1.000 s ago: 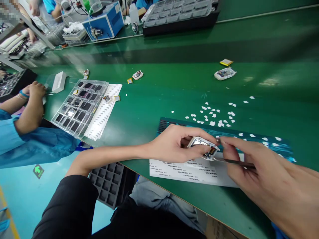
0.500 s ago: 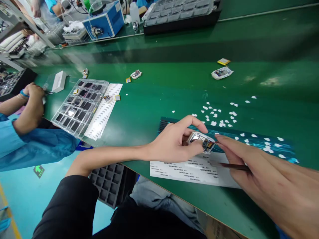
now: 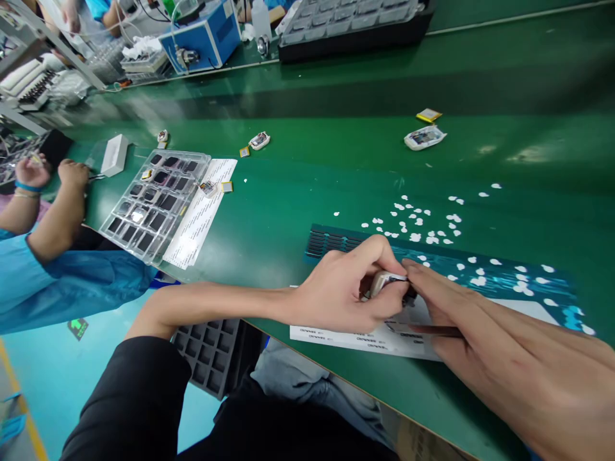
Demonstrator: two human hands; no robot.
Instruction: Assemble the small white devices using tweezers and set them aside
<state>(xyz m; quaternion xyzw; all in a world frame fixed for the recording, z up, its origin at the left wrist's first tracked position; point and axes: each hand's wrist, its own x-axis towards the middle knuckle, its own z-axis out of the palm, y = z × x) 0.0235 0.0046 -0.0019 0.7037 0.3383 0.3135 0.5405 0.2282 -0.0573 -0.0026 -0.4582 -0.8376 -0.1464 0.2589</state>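
Observation:
My left hand (image 3: 353, 285) is closed around a small white electronic device housing (image 3: 382, 282), thumb and index finger pinching its right end. The fingers cover most of it. My right hand (image 3: 473, 326) meets that same end with its fingertips. In its palm side lie dark tweezers (image 3: 435, 330), the pale tip pointing left, below the housing. Underneath both hands is a white printed sheet (image 3: 336, 336). Behind it lies a teal strip (image 3: 331, 242) with black bars at its left end and several white teardrop stickers (image 3: 478, 281) on it.
More white stickers (image 3: 416, 237) are scattered beyond the strip. Open housings with yellow batteries (image 3: 425, 137) lie farther back. At left stands a clear compartment tray (image 3: 156, 205) of dark parts, near a co-worker's hands (image 3: 72, 173). A blue box (image 3: 204, 38) and a black tray (image 3: 355, 41) stand behind.
My left fingers have closed over the right end of the housing, which has turned and is now mostly hidden. My right fingertips have shifted slightly left against it. A co-worker's hand has lifted away.

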